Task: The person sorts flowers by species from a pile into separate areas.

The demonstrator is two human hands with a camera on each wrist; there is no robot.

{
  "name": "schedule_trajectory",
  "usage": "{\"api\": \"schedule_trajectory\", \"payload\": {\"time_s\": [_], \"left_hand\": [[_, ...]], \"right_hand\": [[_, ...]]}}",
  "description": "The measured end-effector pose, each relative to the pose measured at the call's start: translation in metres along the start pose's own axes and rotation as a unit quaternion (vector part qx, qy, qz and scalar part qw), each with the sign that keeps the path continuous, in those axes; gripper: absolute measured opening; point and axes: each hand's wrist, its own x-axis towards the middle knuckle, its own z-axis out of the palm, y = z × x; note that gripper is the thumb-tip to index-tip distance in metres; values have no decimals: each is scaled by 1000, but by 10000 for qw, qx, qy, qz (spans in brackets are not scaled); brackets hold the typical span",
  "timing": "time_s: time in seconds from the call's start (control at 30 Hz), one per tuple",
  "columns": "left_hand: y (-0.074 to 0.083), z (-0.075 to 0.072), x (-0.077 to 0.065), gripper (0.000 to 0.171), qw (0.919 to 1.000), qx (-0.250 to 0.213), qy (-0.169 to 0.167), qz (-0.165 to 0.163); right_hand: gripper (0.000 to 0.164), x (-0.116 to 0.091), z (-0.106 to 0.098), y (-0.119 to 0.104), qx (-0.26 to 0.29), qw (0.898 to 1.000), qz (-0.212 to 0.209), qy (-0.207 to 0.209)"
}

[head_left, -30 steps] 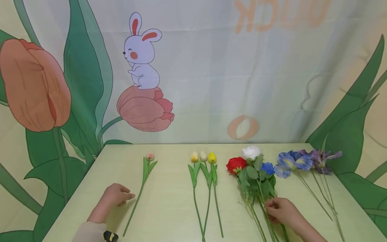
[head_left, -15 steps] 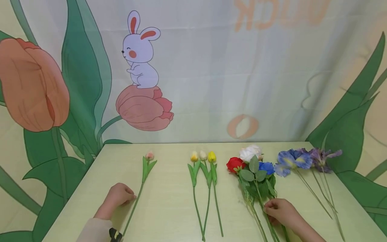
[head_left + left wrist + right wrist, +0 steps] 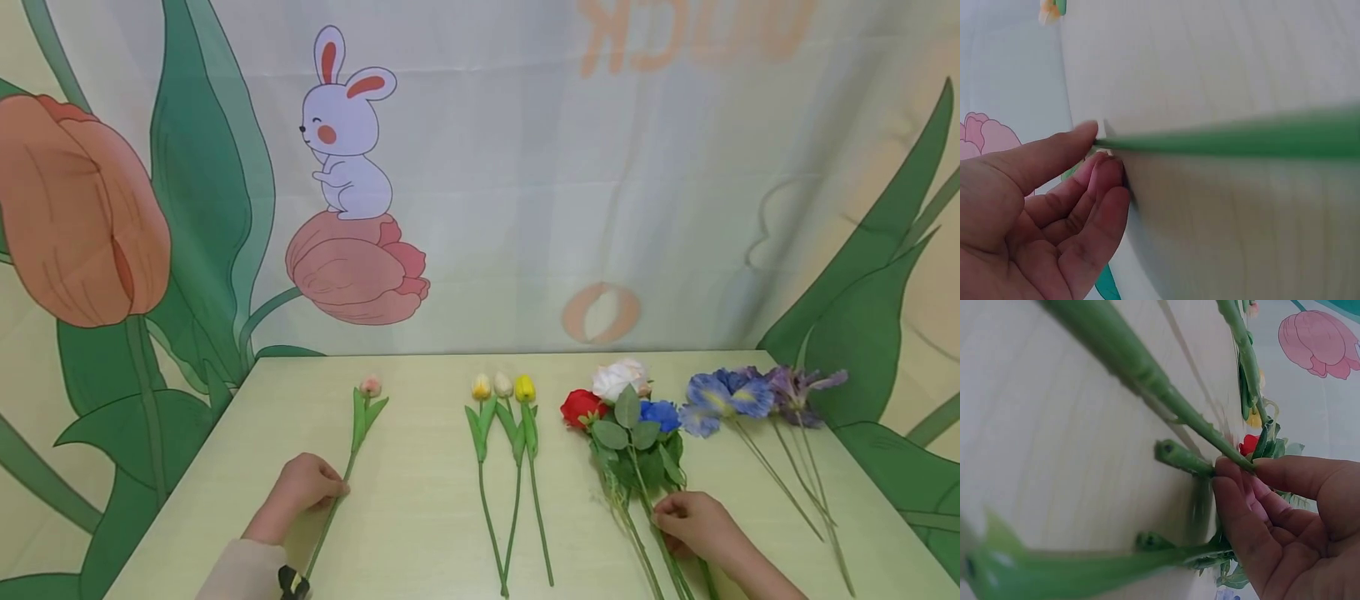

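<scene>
At the left of the table, my left hand [image 3: 306, 485] pinches the green stem of a pink tulip [image 3: 371, 387] partway down. The left wrist view shows this stem [image 3: 1229, 140] between thumb and fingertips, its lower part running toward the camera. On the right, my right hand [image 3: 701, 527] pinches a rose stem [image 3: 1160, 387] between thumb and fingers. That stem belongs to a bunch with a red rose [image 3: 582, 408], a white rose [image 3: 619, 379] and a blue rose [image 3: 660, 415]. Leaves hide which bloom it carries.
Three tulips lie mid-table: a yellow-and-white one [image 3: 482, 387], a white one [image 3: 504, 385] and a yellow one [image 3: 525, 387]. Blue irises [image 3: 727, 397] and a purple iris [image 3: 802, 395] lie far right. A printed curtain [image 3: 495, 208] stands behind the table [image 3: 420, 517].
My left hand has moved right onto the tulip stem and now pinches it. The white rose and its leaves have shifted slightly; my right hand has moved slightly left.
</scene>
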Motion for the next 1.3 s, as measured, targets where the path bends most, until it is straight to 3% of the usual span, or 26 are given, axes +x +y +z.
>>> {"api": "schedule_trajectory", "payload": {"time_s": [0.27,0.43,0.67,0.83,1.0,1.3], "left_hand": [[3,2,2,9,9998,-167,66,22],[8,-7,0,12,9997,-187,120,65],[20,-23,-9,19,9962,-759,215,361],[36,-29,-17,20,9940,-893,311,547],[58,-24,-23,18,9909,-1118,398,635],[105,1,-33,15,9775,-1752,440,1089]], "right_hand": [[24,0,1,1,-42,10000,-65,43],[25,-1,-1,0,-47,9999,-98,17],[29,-9,-16,-8,167,9995,-219,145],[32,-15,-28,-19,340,9982,-376,324],[34,-22,-35,-35,423,9952,-698,534],[33,-27,-11,-83,958,9830,-1399,710]]}}
